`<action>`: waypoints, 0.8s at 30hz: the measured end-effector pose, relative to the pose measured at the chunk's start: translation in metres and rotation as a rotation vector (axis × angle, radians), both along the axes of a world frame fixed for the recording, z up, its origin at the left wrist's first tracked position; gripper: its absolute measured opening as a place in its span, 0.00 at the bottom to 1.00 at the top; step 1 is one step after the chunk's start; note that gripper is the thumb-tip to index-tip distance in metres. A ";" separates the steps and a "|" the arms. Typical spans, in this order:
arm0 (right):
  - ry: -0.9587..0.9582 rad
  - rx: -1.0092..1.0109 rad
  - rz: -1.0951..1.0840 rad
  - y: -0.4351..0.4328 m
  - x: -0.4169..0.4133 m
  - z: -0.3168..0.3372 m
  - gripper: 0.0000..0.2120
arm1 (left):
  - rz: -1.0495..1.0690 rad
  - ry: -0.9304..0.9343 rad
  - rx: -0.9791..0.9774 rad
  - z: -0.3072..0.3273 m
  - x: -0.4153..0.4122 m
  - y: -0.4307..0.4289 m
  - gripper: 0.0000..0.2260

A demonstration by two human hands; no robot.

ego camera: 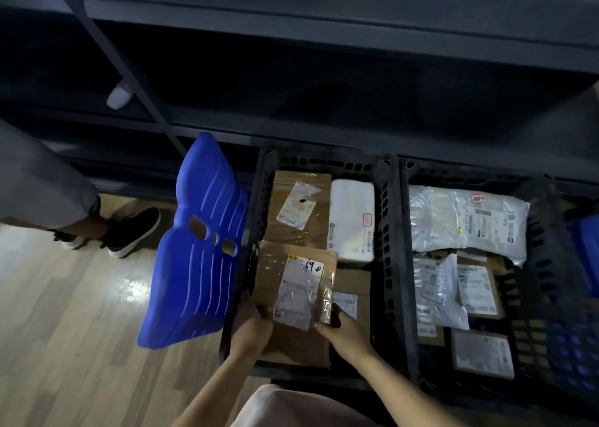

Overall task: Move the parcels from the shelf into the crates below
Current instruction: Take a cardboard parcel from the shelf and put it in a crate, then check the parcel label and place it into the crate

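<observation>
A flat brown cardboard parcel (293, 284) with a white label marked "69" lies in the near part of the left black crate (387, 232). My left hand (251, 324) grips its near left edge. My right hand (343, 327) holds its near right corner. Behind it in the same crate sit a larger brown box (299, 209) and a white box (351, 219). The right black crate (406, 297) holds a grey plastic mailer (466, 221) and several smaller labelled parcels. The dark shelf (324, 102) above looks bare apart from a white object (119, 96).
A blue plastic lid (194, 242) leans against the left crate's outer wall. Another person's leg and black shoe (133, 232) stand on the wooden floor (64, 329) at the left. A blue crate (583, 258) shows at the right edge.
</observation>
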State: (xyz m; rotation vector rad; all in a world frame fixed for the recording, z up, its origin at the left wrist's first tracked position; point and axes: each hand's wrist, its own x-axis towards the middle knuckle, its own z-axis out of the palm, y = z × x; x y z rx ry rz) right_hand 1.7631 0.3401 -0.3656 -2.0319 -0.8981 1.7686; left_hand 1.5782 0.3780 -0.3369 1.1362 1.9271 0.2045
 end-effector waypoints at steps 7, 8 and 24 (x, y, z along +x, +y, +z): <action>-0.514 0.396 0.296 0.052 0.038 0.077 0.37 | -0.408 0.128 0.446 0.075 0.024 0.039 0.27; -0.593 0.485 0.336 0.066 0.046 0.093 0.38 | -0.500 0.209 0.522 0.089 0.029 0.055 0.29; -1.055 0.999 0.414 0.269 0.119 0.288 0.38 | -0.729 0.617 0.882 0.268 0.106 0.264 0.34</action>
